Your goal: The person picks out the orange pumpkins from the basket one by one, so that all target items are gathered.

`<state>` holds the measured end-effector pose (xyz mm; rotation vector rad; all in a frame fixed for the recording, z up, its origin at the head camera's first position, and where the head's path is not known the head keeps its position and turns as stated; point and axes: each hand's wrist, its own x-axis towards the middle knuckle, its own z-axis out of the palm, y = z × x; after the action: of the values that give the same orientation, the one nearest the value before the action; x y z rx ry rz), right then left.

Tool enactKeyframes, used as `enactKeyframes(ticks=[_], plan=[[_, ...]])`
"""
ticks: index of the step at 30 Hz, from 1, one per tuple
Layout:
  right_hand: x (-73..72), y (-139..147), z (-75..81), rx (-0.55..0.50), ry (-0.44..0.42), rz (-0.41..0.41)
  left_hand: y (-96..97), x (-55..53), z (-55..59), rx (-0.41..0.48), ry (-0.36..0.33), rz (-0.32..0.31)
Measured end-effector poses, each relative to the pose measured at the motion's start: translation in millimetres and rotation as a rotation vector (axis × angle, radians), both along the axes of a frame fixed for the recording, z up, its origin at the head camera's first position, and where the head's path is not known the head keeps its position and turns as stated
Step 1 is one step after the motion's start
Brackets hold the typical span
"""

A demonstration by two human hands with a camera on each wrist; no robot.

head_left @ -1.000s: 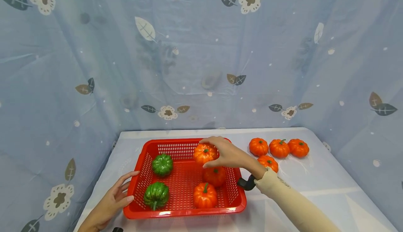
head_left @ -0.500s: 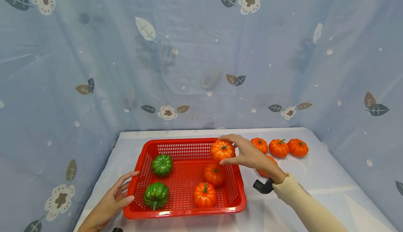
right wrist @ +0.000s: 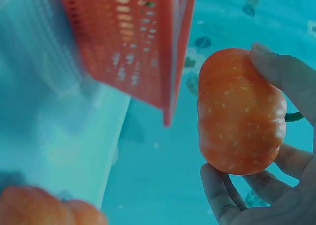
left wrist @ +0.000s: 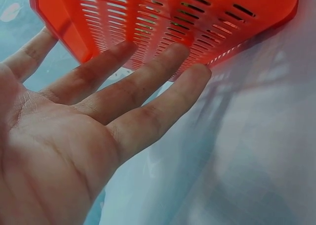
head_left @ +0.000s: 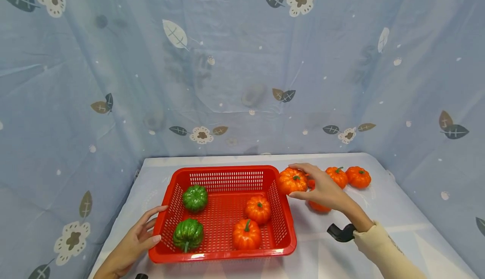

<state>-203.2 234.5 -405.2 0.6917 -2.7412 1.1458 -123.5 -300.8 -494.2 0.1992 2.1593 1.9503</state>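
Note:
Fingers and thumb of my right hand (head_left: 322, 190) grip a small orange pumpkin (head_left: 293, 181), raised just past the right rim of the red basket (head_left: 223, 254). In the right wrist view that pumpkin (right wrist: 242, 111) sits between thumb and fingertips, its green stem toward the palm. At the basket's left side is my left hand (head_left: 132, 242), its fingers extended against the rim and wall. Inside the basket are two green pumpkins, one far (head_left: 195, 198) and one near (head_left: 188, 235), on the left. Two orange pumpkins, one far (head_left: 258, 210) and one near (head_left: 246, 234), lie on the right.
Several orange pumpkins lie on the white table (head_left: 379, 228) right of the basket, including one at the far right (head_left: 358, 177); my right hand partly hides some. A blue patterned curtain (head_left: 227, 81) encloses the back and sides. A black wrist mount (head_left: 341, 232) hangs below my right wrist.
My right hand has carried the orange pumpkin rightward, from above the basket's inside to beyond its right rim. The left hand and the basket have stayed in place.

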Motion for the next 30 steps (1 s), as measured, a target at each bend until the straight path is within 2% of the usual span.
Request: enactKeyframes(ticks=[10,18,23,30], plan=[[8.3,46.2,-13.0,-0.025,-0.010,-0.045,-1.6,-2.4,-2.6,0.004,-0.012,-0.004],[15.2,77.5,-24.2,0.005,-0.010,-0.153,-0.1,-1.5,-1.2,0.005,-0.015,0.006],[19.0,98.6,-34.8,0.003,-0.041,-0.219,1.3,-0.4,0.1,-0.015,-0.004,0.011],[20.6,119.5,-49.5,-0.005,-0.116,-0.281,2.3,0.0,-0.6,-0.032,-0.032,0.049]])
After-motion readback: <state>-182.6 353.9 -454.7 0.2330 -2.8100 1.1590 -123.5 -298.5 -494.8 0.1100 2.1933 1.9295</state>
